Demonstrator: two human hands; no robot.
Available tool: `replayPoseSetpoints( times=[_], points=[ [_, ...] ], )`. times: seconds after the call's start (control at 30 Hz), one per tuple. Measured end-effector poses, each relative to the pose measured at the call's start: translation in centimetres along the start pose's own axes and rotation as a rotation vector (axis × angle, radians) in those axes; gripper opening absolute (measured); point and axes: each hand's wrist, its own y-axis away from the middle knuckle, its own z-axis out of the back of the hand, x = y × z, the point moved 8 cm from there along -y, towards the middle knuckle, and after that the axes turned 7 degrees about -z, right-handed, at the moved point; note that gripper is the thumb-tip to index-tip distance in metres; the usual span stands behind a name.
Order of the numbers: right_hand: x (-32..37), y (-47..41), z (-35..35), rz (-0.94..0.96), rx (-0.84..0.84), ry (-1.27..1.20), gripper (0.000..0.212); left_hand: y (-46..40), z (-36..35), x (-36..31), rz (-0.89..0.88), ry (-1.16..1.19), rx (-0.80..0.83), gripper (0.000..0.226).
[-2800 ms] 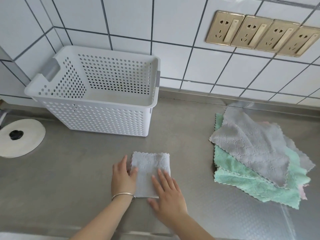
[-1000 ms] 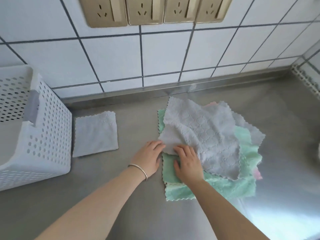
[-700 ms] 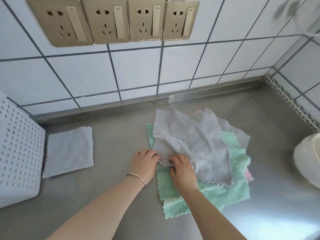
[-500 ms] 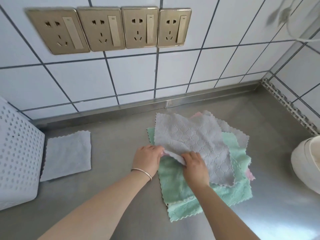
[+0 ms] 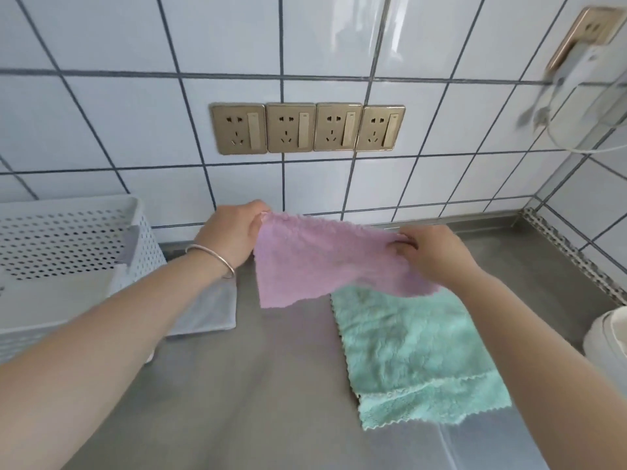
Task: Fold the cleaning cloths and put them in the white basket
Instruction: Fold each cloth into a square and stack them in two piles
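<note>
Nearest you, your two forearms reached out over the steel counter [image 5: 258, 385], the left one wearing a thin metal bangle [image 5: 217, 257] at the wrist. To the right, the green cloths [image 5: 414, 354] lay flat on the counter, one on top of another, with a zigzag edge showing along the near side. On the left, a folded grey cloth [image 5: 210, 310] lay on the counter just beside the white basket [image 5: 61, 239], partly hidden under your left forearm.

Above the counter you held a pink cloth [image 5: 322, 259] up in the air, stretched between both hands. Your left hand [image 5: 234, 232] pinched its upper left corner, fingers curled over the fabric. Your right hand [image 5: 431, 252] pinched the upper right corner between thumb and fingers. The cloth hung down from that top edge, slightly slack in the middle, its lower right part hanging in front of the far end of the green cloths; whether it touched them could not be told.

At the right edge a white rounded appliance [image 5: 607, 347] stood on the counter, only partly in view. Farther back, the white tiled wall [image 5: 135, 130] carried a row of four gold sockets [image 5: 307, 127], and a blurred white plug and cable [image 5: 573, 79] hung from another gold socket at the upper right.
</note>
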Motion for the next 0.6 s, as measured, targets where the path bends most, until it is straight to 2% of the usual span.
replayPoseSetpoints(
  times=[0.07, 0.17, 0.27, 0.4, 0.47, 0.6],
  points=[
    [2.5, 0.4, 0.3, 0.035, 0.021, 0.035, 0.032, 1.2, 2.3, 2.6, 0.057, -0.046, 0.004, 0.028],
    [5.5, 1.1, 0.4, 0.045, 0.006, 0.035, 0.019, 3.0, 5.0, 5.4, 0.133, -0.094, -0.002, 0.033],
    [8.2, 2.3, 1.5, 0.047, -0.11, -0.101, 0.021, 5.1, 8.3, 7.0, 0.171, -0.139, -0.027, 0.045],
    [10.8, 4.9, 3.2, 0.171, -0.287, -0.275, 0.021, 8.6, 12.1, 7.0, 0.132, -0.169, -0.081, 0.03],
    [11.4, 6.7, 2.8, 0.244, -0.306, -0.297, 0.02, 11.6, 12.8, 6.7, 0.109, -0.145, -0.04, 0.035],
    [10.9, 10.4, -1.2, 0.319, -0.218, -0.222, 0.012, 18.1, 11.7, 6.6, 0.057, -0.06, 0.097, 0.04]
  ],
)
